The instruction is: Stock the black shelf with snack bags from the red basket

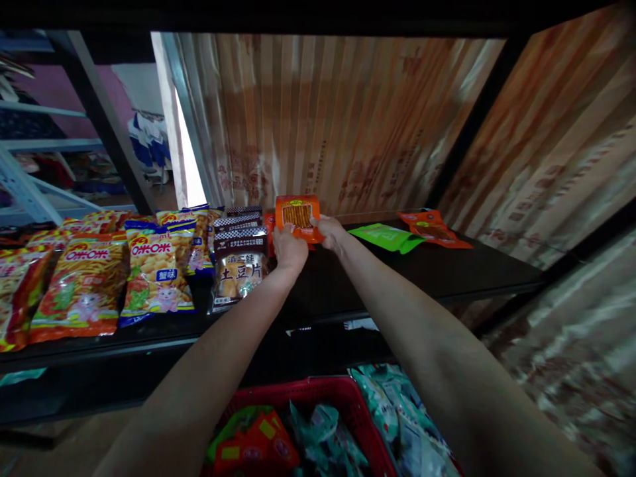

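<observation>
An orange snack packet (297,213) with a clear window showing brown sticks stands upright between my hands, over the black shelf (328,285). My left hand (289,248) grips its lower left part, and my right hand (326,230) pinches its right edge. Behind it and to its left, part of another orange packet (269,228) shows. Just left of my left hand is a row of dark-topped potato chip bags (241,271). To the right of my right hand, a green packet (387,236) lies flat, with an orange packet (434,228) beyond it.
Colourful snack bags (82,285) and blue-edged bags (159,271) fill the shelf's left side. Below, a red basket (308,391) holds orange, green and teal packets, with more teal packets (397,411) beside it. Black shelf posts (472,126) and a curtain (318,119) stand behind.
</observation>
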Demonstrator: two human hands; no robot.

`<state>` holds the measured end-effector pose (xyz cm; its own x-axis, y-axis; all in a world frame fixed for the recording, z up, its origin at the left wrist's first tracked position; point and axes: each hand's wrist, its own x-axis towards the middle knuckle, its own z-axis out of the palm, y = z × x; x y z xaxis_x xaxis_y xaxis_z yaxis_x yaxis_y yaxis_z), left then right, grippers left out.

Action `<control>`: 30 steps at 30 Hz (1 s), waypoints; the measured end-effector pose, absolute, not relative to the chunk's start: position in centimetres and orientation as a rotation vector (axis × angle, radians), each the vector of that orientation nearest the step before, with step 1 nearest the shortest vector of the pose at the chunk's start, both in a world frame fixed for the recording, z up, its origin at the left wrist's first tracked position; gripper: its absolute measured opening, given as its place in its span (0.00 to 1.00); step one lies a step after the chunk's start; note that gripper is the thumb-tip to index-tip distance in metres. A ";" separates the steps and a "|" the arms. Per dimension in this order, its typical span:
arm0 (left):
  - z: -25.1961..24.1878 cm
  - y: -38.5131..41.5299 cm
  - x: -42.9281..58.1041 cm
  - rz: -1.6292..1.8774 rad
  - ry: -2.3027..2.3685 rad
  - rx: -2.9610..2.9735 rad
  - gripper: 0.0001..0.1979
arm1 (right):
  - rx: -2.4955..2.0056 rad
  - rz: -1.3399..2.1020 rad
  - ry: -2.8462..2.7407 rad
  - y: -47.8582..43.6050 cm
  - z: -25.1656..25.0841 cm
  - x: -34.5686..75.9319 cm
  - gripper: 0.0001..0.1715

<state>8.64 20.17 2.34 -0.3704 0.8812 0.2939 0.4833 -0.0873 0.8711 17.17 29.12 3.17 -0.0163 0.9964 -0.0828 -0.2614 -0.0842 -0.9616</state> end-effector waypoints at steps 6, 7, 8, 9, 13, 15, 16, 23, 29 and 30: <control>0.7 19.0 10.1 1.265 1.962 1.497 0.31 | -1.086 1.367 -0.984 31.0 2.1 17.3 0.14; 0.5 18.9 10.3 1.230 1.981 1.491 0.32 | -1.095 1.358 -0.988 31.3 1.9 17.4 0.14; 0.3 18.7 10.5 1.201 1.994 1.488 0.33 | -1.105 1.348 -0.992 31.5 1.8 17.5 0.13; 0.2 18.6 10.6 1.180 2.001 1.491 0.34 | -1.114 1.338 -0.998 31.7 1.6 17.7 0.13; 0.3 18.2 10.9 1.128 2.018 1.481 0.38 | -1.129 1.312 -1.035 32.3 1.3 17.6 0.13; 0.3 18.1 10.9 1.098 2.019 1.460 0.39 | -1.131 1.306 -1.054 32.4 1.3 17.1 0.12; 0.3 18.0 10.9 1.091 2.019 1.450 0.40 | -1.134 1.304 -1.061 32.3 1.2 16.9 0.11; -0.5 18.1 10.5 1.050 2.009 1.464 0.42 | -1.179 1.263 -1.114 31.6 0.2 15.7 0.11; -0.5 18.9 10.6 0.921 2.065 1.503 0.42 | -1.229 1.171 -1.251 31.4 -0.4 15.4 0.08; -0.4 19.2 10.6 0.891 2.094 1.516 0.41 | -1.240 1.147 -1.285 31.4 -0.5 15.3 0.08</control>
<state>10.64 19.16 -0.43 -0.3284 0.9436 0.0435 0.6855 0.2064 0.6982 15.34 31.41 -0.46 -0.0041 0.9994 0.0346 0.0786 0.0348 -0.9963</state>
